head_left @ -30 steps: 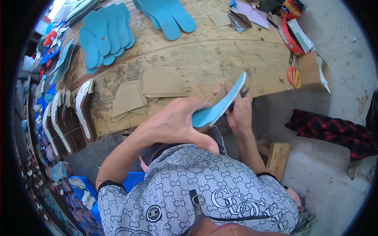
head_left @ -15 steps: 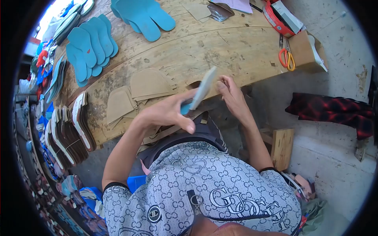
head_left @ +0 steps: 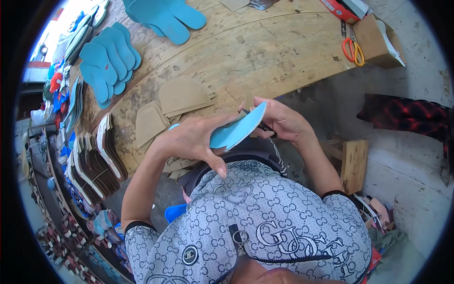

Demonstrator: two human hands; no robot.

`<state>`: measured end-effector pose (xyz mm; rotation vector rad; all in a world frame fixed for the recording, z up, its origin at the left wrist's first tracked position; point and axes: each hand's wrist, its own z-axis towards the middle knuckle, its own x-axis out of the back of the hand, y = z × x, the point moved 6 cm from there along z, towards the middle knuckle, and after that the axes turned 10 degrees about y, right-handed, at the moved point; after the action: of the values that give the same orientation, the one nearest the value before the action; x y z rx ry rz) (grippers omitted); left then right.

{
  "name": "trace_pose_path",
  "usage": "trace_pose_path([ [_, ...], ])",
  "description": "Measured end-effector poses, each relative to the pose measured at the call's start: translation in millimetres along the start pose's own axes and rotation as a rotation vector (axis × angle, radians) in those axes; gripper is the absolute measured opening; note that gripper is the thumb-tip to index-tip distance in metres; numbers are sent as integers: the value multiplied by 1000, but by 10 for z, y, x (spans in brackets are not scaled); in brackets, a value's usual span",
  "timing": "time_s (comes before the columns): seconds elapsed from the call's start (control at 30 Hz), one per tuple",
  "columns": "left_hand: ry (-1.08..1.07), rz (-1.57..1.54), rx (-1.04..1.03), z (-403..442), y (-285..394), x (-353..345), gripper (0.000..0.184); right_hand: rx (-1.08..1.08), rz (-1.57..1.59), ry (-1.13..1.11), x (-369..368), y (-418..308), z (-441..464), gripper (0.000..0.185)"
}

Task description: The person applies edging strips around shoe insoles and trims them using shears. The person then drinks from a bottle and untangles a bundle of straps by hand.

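Observation:
A blue insole (head_left: 239, 132) is tilted up in front of my body, its blue face toward me. My left hand (head_left: 191, 139) grips its near end, with the thumb spread apart along the lower side. At the insole's far tip, my right hand (head_left: 288, 120) is closed, its fingers curled partly behind the insole. A small tan piece (head_left: 248, 101) shows by the right thumb, and something dark shows among the right fingers; the insole hides what they hold. Beyond my left hand, cut tan sheets (head_left: 184, 97) lie stacked on the wooden table (head_left: 279, 52).
Blue insoles (head_left: 111, 57) lie fanned at the left, with more blue insoles (head_left: 165, 19) farther back. Bundled brown and white insoles (head_left: 92, 165) stand at the table's left edge. Orange-handled scissors (head_left: 353, 52) rest beside a cardboard box (head_left: 378, 42) at the right.
The insole has turned from nearly edge-on to showing its blue face. My right hand has come in from apart to meet its far tip. The view has shifted slightly.

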<state>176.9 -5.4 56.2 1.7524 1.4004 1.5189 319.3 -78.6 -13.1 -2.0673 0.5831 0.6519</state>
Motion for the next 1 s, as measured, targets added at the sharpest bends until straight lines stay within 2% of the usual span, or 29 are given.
trace_pose_path([
  [0.13, -36, 74, -57, 18, 79, -12, 111, -37, 49, -12, 87, 116, -34, 24],
  [0.27, -60, -11, -80, -9, 7, -82, 117, -8, 67, -46, 67, 246, -160, 22],
  [0.37, 68, -70, -62, -114, -253, -77, 123, 221, 265, 189, 179, 277, -337, 27],
  [0.4, 137, -11, 11, -164, -278, -68, 122, 313, 346, 266, 253, 263, -371, 28],
  [0.43, 196, 44, 83, -189, -256, -117, 121, 337, 473, 82, 171, 224, -375, 40],
  [0.47, 247, 98, 152, -188, -231, -175, 119, 466, 206, 152, 109, 211, -350, 46],
  [0.5, 354, 200, 91, -152, -177, -224, 115, 591, -63, 221, -60, 219, -289, 52],
  [0.53, 483, 329, 38, -132, -146, -311, 108, 661, -208, 262, -177, 174, -244, 52],
  [0.6, 738, 352, 72, -78, -174, -466, 104, 793, -498, 373, -411, 89, -162, 51],
  [0.67, 804, 6, 78, -188, -234, -405, 84, 748, -551, 462, -387, -36, -31, 40],
  [0.7, 829, -171, 79, -249, -259, -377, 75, 617, -467, 513, -416, -124, -15, 24],
  [0.77, 593, -826, 358, -267, -617, -523, 56, 528, -353, 430, -371, -86, 71, 23],
  [0.8, 449, -1148, 485, -302, -704, -641, 54, 481, -295, 389, -370, -32, 127, 22],
  [0.83, 549, -874, 391, -320, -555, -595, 57, 526, -380, 370, -424, 7, 182, 23],
  [0.87, 499, -790, 343, -337, -591, -623, 53, 503, -371, 357, -445, 42, 213, 24],
  [0.93, 448, -720, 407, -432, -607, -644, 47, 461, -351, 341, -478, 104, 257, 26],
  [1.0, 354, -822, 368, -655, -561, -796, 46, 394, -417, 313, -533, 123, 263, 27],
])
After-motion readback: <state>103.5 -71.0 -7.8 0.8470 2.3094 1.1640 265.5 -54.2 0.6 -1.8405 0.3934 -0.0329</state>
